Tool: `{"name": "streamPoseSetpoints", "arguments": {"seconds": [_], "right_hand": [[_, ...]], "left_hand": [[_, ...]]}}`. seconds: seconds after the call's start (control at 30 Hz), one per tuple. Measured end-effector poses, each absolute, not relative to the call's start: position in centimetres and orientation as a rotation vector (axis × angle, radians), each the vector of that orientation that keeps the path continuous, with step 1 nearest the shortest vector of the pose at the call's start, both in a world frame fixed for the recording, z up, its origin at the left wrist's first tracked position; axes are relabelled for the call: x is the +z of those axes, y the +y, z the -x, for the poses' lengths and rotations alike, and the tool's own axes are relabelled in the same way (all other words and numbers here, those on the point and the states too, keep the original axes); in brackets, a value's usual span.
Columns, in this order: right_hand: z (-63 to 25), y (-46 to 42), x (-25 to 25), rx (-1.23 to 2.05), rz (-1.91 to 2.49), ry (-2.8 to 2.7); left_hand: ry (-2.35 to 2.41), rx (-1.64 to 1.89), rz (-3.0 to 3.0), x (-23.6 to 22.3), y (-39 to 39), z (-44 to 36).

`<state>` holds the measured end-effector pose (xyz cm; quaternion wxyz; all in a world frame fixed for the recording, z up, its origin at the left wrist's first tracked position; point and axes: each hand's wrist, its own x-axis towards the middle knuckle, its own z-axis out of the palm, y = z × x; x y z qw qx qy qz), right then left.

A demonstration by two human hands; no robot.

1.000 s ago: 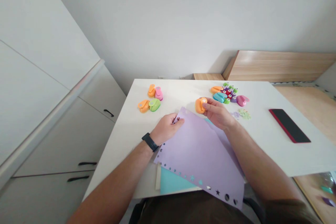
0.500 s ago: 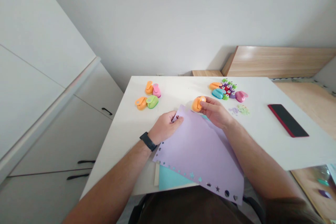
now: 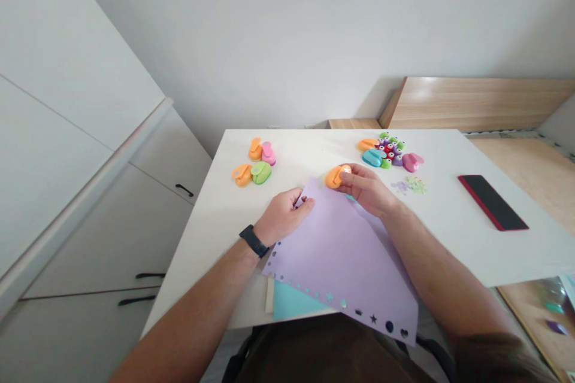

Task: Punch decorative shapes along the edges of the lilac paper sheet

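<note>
A sheet of purple paper (image 3: 341, 251) with small shapes cut along two edges is pinched at its left edge by my left hand (image 3: 283, 213), thumb on top. My right hand (image 3: 366, 187) is closed round an orange craft punch (image 3: 335, 177), which sits at the far edge of the sheet. Whether the paper lies inside the punch's slot I cannot tell. Beneath the purple sheet, blue paper (image 3: 294, 302) shows at the table's front edge.
At the back left of the white table (image 3: 211, 239) stand several craft punches, including a green one (image 3: 261, 172). Back right are more punches and a cluster of small coloured ones (image 3: 389, 151). Paper cutouts (image 3: 415, 185) lie nearby, with a black-and-red flat object (image 3: 493, 202) farther right.
My right hand has shifted the orange punch slightly left along the paper's far edge, and the punch has tilted. My left hand still holds the sheet in the same place.
</note>
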<state>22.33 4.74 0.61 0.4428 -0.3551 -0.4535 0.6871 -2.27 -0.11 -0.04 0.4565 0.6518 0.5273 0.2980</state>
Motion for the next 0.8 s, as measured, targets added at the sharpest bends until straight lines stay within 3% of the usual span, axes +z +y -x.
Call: {"name": "streamPoseSetpoints", "arguments": {"seconds": [0.8], "right_hand": [[-22.28,4.37,0.51,1.744,0.945,-1.18]], "left_hand": [[1.332,0.727,-1.668,-0.64,-0.07,2.38]]}}
